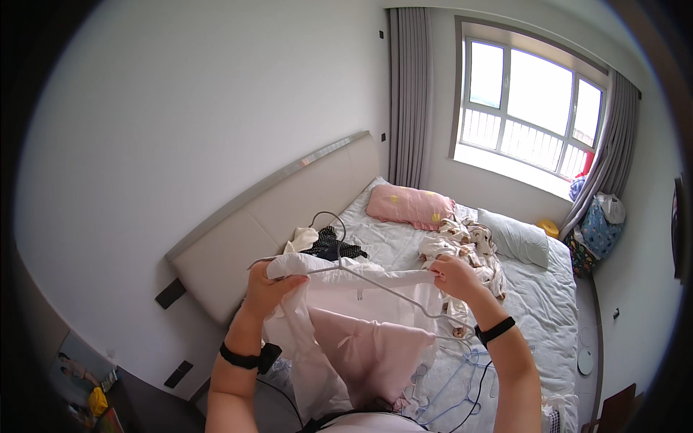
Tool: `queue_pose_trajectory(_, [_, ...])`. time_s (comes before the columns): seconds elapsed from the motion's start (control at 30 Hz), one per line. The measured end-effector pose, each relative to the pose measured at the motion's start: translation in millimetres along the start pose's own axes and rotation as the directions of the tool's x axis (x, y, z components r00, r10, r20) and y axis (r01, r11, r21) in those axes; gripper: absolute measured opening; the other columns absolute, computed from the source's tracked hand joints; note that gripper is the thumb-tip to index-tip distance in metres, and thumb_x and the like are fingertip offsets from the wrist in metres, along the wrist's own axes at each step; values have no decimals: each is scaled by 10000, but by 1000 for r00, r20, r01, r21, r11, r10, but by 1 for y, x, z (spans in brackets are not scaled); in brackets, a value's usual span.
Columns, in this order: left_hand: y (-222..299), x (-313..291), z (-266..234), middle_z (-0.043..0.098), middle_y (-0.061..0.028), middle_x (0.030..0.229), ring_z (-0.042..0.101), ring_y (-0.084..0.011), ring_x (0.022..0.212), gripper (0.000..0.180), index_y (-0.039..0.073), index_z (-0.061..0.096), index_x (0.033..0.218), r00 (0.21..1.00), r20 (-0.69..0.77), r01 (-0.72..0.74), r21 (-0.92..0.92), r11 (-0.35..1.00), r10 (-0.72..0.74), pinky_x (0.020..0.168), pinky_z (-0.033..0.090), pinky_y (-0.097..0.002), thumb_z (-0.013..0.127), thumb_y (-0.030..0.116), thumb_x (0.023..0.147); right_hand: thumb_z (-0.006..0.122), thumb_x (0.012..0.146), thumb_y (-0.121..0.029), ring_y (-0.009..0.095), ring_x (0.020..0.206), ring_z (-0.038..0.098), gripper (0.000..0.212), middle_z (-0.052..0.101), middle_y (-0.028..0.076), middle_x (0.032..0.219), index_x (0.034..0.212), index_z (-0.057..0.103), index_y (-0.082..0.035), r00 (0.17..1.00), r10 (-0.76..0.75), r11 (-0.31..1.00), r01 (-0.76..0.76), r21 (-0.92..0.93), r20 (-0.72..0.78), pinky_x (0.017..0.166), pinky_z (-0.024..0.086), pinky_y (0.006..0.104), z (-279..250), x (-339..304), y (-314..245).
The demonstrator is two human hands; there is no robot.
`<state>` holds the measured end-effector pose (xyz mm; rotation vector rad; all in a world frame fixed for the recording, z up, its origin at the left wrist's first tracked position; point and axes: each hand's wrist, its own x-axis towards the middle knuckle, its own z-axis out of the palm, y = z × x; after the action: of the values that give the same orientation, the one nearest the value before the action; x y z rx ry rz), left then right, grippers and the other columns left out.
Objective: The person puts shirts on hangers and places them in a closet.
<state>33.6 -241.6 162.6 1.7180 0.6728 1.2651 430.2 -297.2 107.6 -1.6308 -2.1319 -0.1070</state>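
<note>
A sheer white garment with a pale pink layer (372, 343) is stretched between my two hands, above the bed. My left hand (273, 290) is closed on its upper left edge, beside one end of a grey clothes hanger (390, 290). The hanger's hook rises at the middle, and its left arm lies at the garment's collar. Its right arm slopes down outside the cloth, below my right hand (456, 278). That hand pinches the garment's upper right edge. Whether my left fingers also grip the hanger is hidden.
On the bed (534, 310) lie a pink pillow (411, 206), a pale pillow (514, 237), a crumpled patterned cloth (469, 252), dark dotted clothing (333, 244) and blue hangers (462, 386). The headboard (281, 224) stands along the left wall. Bulging bags (603, 224) are near the window.
</note>
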Motion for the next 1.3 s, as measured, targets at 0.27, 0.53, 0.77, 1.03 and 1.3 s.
queue_pose_trajectory(0.27, [-7, 1, 18, 624, -71, 660, 590, -162, 569, 163, 52, 665, 719, 982, 49, -186, 418, 889, 183, 537, 442, -280, 736, 198, 706, 474, 829, 2, 79, 597, 462, 109, 507, 25, 685, 918, 519, -42, 858, 411, 726, -102, 681, -310, 522, 375, 230, 20, -24, 21])
queue_pose_trajectory(0.53, [-14, -12, 25, 560, -116, 575, 548, -300, 529, 312, 64, 624, 653, 939, 88, -249, 839, 483, 331, 485, 414, -376, 646, 358, 757, 483, 860, -53, 230, 653, 548, 138, 574, 118, 739, 960, 578, -47, 792, 243, 932, -31, 360, -561, 601, 432, 310, -21, -22, -46])
queue_pose_trajectory(0.77, [-8, -15, 42, 565, -110, 569, 562, -271, 519, 300, 55, 583, 629, 900, 216, -309, 929, 204, 379, 480, 433, -373, 604, 303, 798, 532, 834, -61, 287, 635, 589, 118, 610, 129, 775, 916, 617, -64, 696, 154, 975, 5, 220, -701, 567, 456, 331, -27, -8, -48])
queue_pose_trajectory(1.03, [4, -19, 50, 589, -135, 617, 569, -314, 560, 236, 29, 620, 723, 912, 8, -154, 934, 322, 410, 514, 438, -379, 638, 260, 767, 550, 827, -79, 282, 667, 606, 111, 617, 123, 772, 915, 619, -80, 732, 167, 953, 53, 299, -660, 572, 467, 341, -26, -11, -95])
queue_pose_trajectory(1.3, [18, -21, 58, 601, -114, 603, 580, -244, 533, 221, 25, 659, 738, 932, -225, -102, 588, 803, 283, 520, 433, -313, 691, 243, 750, 661, 767, -202, 259, 728, 624, 223, 649, 92, 869, 956, 613, -94, 954, -76, 921, 178, 345, -290, 641, 486, 349, -1, -30, -126])
